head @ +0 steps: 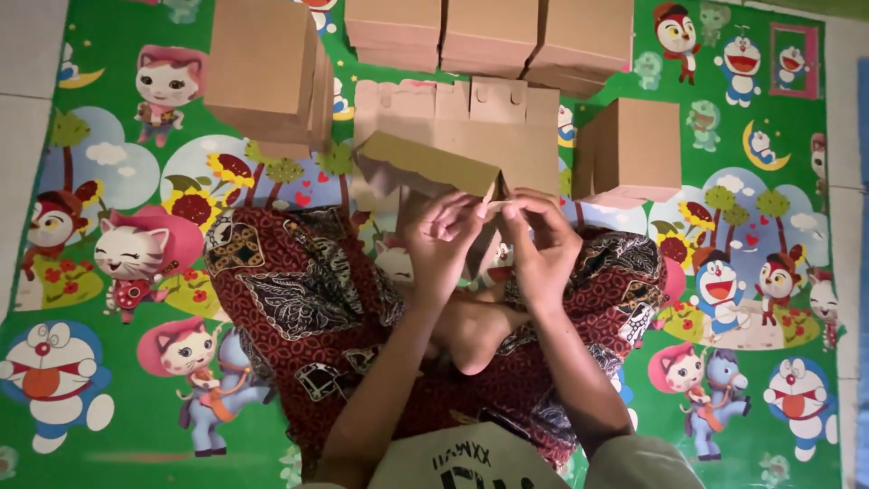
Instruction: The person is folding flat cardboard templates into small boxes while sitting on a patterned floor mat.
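Observation:
I sit on a green cartoon-print mat [127, 398] with my legs folded under a dark red patterned cloth [299, 290]. Both hands hold a partly folded brown cardboard box [425, 163] above my lap. My left hand [441, 240] grips its near corner from below. My right hand [541, 244] pinches the same corner flap with thumb and fingers. Under the box, a flat unfolded cardboard blank [471, 113] lies on the mat.
Finished brown boxes stand around: a stack at the upper left [267, 68], a row of three at the top [493, 32], and one to the right [634, 149]. White floor tiles [27, 72] border the mat on the left.

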